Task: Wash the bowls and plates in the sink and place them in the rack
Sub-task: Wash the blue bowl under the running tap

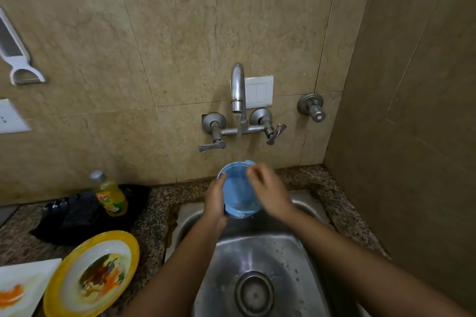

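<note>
Blue plastic bowl is mid-rinse under the steel tap: your left hand grips its rim, right hand rubs inside. Yellow-rimmed round plate and white square plate look unwashed; no rack visible.

Speckled granite counter with a steel sink set into it

The counter runs along the foot of the tiled wall, across the lower left and middle of the frame and round the sink's far edge to the right corner. In the left middle a dark cloth or bag lies crumpled on the stone, with a yellow dish-soap bottle standing on it. Lower left, a yellow-rimmed plate sits tilted beside the sink's left rim, partly overlapping a white plate at the frame's edge
</note>
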